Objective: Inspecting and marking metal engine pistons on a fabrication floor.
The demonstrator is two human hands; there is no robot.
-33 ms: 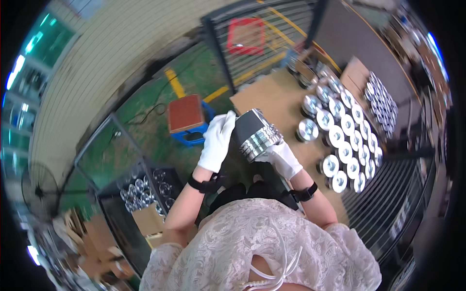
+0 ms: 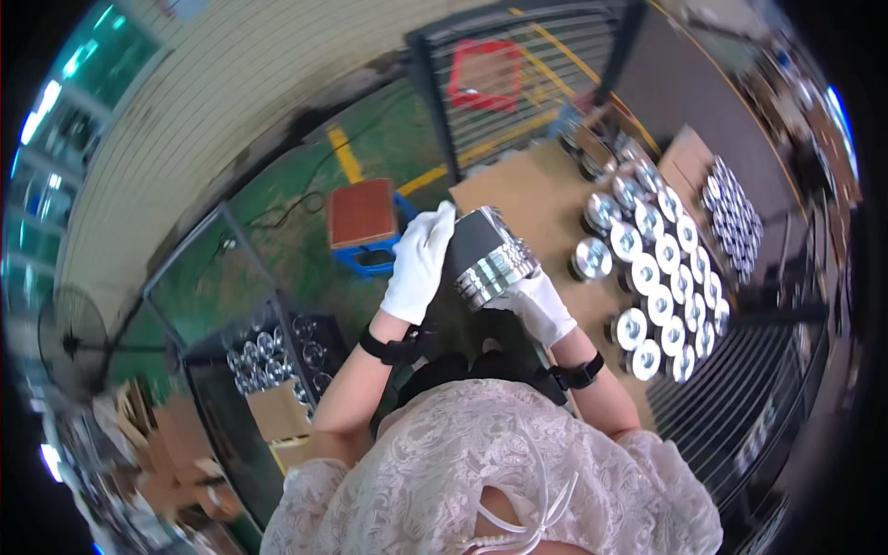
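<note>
An engine piston [image 2: 490, 259] is held tilted in front of my body. Its dark grey skirt faces up and left; its shiny silver, grooved ring end points down toward me. My white-gloved right hand [image 2: 538, 303] grips this grooved end from below and the right, with some fingers hidden behind the metal. On the other side, my gloved left hand [image 2: 419, 265] is beside the dark skirt, its fingers stretched out and pointing up. Whether its fingertips touch the piston I cannot tell. Several similar silver pistons [image 2: 645, 274] stand in rows on the brown cardboard [image 2: 518, 182] to the right.
A blue stool [image 2: 363, 222] with a reddish-brown top stands ahead to the left. At the lower left, a dark metal cart [image 2: 208, 370] carries more shiny parts. A barred rack [image 2: 712, 370] borders the cardboard. A red square frame [image 2: 486, 74] lies beyond the far bars.
The view has shifted slightly, so the stool, the bars and the far pistons sit a little further right. My hands and the held piston look almost the same.
</note>
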